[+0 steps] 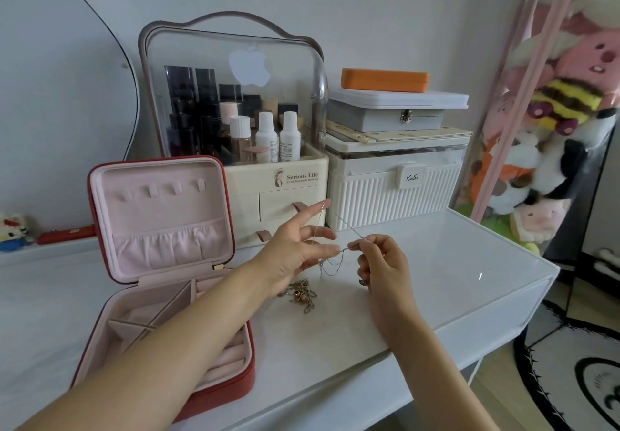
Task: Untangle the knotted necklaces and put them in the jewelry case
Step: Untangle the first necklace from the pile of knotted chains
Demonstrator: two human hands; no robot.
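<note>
A thin silver chain (330, 264) hangs in loops between my two hands above the white table (453, 279). My left hand (295, 249) pinches it between thumb and a fingertip, other fingers spread, a fine gold chain (318, 226) draped over the raised index finger. My right hand (382, 262) pinches the silver chain's other part, with one strand running up and back. Under the hands lies a knotted heap of gold necklaces (302, 294). The red jewelry case (167, 262) stands open at the left, pink lining and dividers showing.
A clear-lidded cosmetics organizer (235, 111) with bottles stands behind the hands. Beside it a white ribbed box (396, 182) carries grey and orange boxes. Plush toys (553, 128) hang at the right. The table's front edge runs close below my forearms.
</note>
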